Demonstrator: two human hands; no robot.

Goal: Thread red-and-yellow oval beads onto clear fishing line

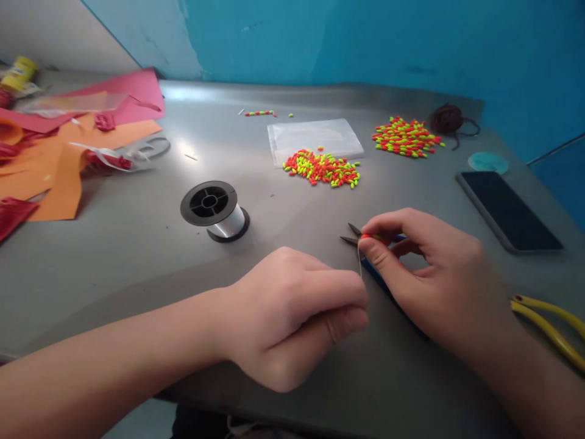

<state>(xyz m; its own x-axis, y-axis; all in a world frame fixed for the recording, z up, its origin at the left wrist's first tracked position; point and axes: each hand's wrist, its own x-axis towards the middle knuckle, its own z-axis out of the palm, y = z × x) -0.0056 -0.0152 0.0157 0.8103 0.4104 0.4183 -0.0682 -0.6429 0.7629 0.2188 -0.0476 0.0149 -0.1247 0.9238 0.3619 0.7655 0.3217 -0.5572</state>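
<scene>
Between the thumb and forefinger of my right hand (432, 262) are small red and yellow-green beads (366, 237), partly hidden by the fingers. A thin thread (359, 262) runs from them down to my left hand (301, 317), which is closed in a pinch on it. Under my right hand lies a pair of pliers with dark pointed tips (350, 239) and blue handles, mostly covered. Left of my hands stands a black spool (208, 204) wound with clear line. Beyond them are two piles of red and yellow-green beads, one nearer (322, 169) and one farther right (404, 137).
A clear plastic bag (315, 137) lies behind the nearer pile. A short beaded strand (260, 113) rests near the wall. At right are a phone (509, 210), dark yarn (446, 119) and a yellow-handled tool (548, 317). Orange paper (59, 189) and scraps spread at left.
</scene>
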